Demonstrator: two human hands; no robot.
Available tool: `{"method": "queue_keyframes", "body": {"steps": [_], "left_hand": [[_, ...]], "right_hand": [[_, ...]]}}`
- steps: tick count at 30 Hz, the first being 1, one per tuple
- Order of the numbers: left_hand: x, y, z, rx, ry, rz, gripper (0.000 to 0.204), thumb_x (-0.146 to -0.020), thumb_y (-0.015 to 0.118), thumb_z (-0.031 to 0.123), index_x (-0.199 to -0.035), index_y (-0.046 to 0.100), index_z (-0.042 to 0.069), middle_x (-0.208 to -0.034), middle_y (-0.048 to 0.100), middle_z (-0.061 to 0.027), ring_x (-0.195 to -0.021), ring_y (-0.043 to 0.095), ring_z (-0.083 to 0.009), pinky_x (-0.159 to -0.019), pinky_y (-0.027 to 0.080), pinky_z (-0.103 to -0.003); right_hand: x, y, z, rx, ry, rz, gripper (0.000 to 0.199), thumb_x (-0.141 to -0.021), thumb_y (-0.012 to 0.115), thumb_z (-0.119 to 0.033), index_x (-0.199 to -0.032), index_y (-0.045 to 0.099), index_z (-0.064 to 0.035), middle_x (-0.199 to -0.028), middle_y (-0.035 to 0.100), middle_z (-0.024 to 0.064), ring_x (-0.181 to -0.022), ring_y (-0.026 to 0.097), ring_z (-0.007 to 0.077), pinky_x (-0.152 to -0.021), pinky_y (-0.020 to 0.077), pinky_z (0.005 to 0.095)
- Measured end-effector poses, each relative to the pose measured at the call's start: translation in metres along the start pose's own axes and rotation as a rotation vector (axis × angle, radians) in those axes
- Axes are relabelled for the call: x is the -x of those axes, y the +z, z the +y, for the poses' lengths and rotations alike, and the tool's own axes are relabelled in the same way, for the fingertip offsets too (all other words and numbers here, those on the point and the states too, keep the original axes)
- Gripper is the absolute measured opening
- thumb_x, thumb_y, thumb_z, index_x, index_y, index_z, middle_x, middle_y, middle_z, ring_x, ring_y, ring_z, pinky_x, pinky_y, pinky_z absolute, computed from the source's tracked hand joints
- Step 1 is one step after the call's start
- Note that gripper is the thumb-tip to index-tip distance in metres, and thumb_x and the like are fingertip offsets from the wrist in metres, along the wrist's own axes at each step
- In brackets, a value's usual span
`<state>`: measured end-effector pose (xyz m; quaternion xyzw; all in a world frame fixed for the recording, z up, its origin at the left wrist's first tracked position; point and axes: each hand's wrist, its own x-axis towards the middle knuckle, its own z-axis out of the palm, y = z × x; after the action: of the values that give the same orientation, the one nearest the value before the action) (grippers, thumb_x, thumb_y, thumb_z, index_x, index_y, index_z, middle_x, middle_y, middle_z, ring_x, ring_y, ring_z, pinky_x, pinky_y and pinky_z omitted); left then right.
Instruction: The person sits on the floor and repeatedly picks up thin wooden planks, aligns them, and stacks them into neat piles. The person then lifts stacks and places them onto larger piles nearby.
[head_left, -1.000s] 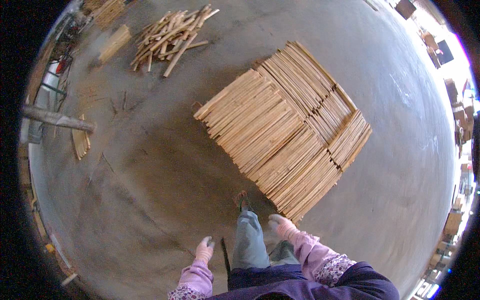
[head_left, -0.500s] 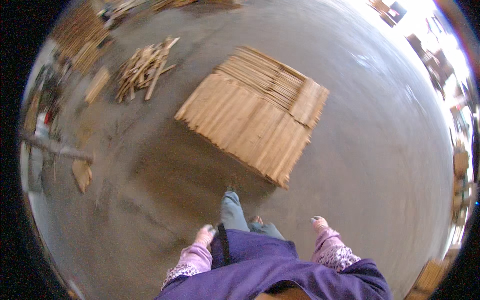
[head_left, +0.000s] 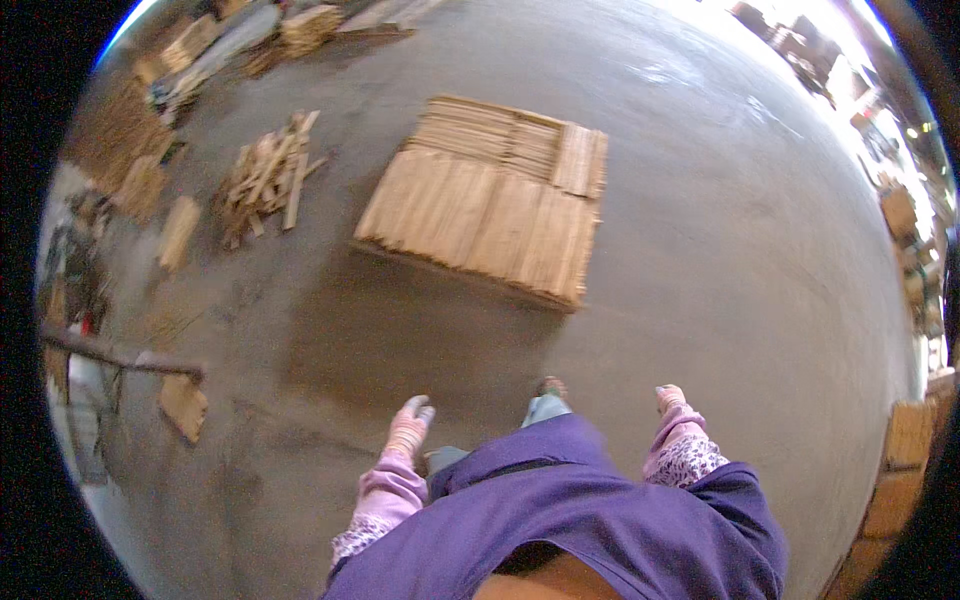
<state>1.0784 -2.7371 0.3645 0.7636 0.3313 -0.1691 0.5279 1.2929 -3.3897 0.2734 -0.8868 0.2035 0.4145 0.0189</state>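
Observation:
I stand on a grey concrete floor (head_left: 700,250) and look down at my purple top and my feet. My left hand (head_left: 410,428), in a pink glove, hangs at my side with nothing in it. My right hand (head_left: 672,402), gloved the same way, hangs on the other side, also holding nothing. Whether the fingers are apart or closed is too blurred to tell. A flat stack of thin wooden slats (head_left: 490,210) lies on the floor ahead of me, well beyond both hands.
A loose heap of wooden sticks (head_left: 265,175) lies to the left of the stack. More wood bundles (head_left: 130,150) and clutter line the far left edge. A small wooden block (head_left: 183,405) lies near left. Wooden crates (head_left: 900,460) stand at the right.
The view has swung: the slat stack now sits farther ahead and turned. My hands have spread apart at my sides, still holding nothing.

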Motion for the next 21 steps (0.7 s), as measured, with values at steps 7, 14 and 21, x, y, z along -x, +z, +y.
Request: {"method": "queue_keyframes", "body": {"steps": [7, 14, 21], "left_hand": [[0.357, -0.213, -0.055, -0.074, -0.288, 0.372, 0.046, -0.091, 0.066, 0.028, -0.132, 0.057, 0.009, -0.122, 0.067, -0.0157, -0.111, 0.065, -0.0271, -0.097, 0.049, -0.036], [0.575, -0.404, -0.154, -0.056, -0.489, 0.619, 0.045, -0.091, 0.065, 0.026, -0.131, 0.057, 0.007, -0.125, 0.065, -0.0180, -0.113, 0.064, -0.0308, -0.097, 0.049, -0.038], [0.467, -0.522, -0.401, 0.535, -0.181, 0.846, 0.046, -0.093, 0.065, 0.027, -0.134, 0.056, 0.007, -0.130, 0.063, -0.0168, -0.120, 0.060, -0.0291, -0.100, 0.047, -0.036]], "right_hand": [[0.215, 0.002, -0.287, -0.001, -0.711, 0.026, 0.025, -0.094, 0.058, -0.020, -0.115, 0.066, -0.0112, -0.087, 0.069, 0.0055, -0.078, 0.067, 0.0207, -0.067, 0.0524, 0.0337], [0.471, 0.037, -0.573, -0.046, -0.936, -0.347, 0.021, -0.093, 0.058, -0.021, -0.108, 0.069, -0.0110, -0.076, 0.065, 0.0054, -0.057, 0.061, 0.0204, -0.050, 0.0491, 0.0378], [0.472, 0.252, -0.677, 1.829, -1.110, 0.055, 0.025, -0.088, 0.063, -0.020, -0.109, 0.072, -0.0098, -0.111, 0.071, 0.0129, -0.109, 0.066, 0.0287, -0.092, 0.0524, 0.0405]]}}
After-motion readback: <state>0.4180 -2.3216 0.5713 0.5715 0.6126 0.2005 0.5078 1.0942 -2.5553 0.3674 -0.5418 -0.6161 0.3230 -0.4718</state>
